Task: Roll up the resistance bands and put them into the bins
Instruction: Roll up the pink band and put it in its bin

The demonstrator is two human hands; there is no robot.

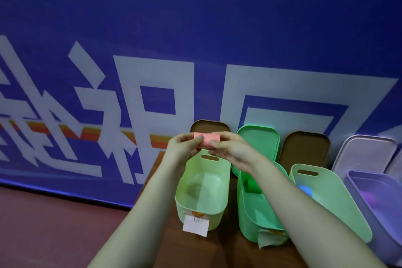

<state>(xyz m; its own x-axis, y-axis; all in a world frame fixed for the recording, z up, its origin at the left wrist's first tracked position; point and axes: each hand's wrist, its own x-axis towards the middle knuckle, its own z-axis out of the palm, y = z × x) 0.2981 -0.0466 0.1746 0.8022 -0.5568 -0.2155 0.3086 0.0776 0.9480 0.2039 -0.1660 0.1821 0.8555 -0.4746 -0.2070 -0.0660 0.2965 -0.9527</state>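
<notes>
Left hand [185,148] and right hand [230,150] pinch the rolled pink rubber resistance band [207,140] at either end, fingers curled round it, above the pale green plastic bin [217,217] — likely light, soft, springy — grip across the coil so it cannot unroll

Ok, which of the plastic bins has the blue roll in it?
The pale green plastic bin, third from the left, between the deeper green bin and the lilac bin. The blue roll lies near its far end.
</notes>
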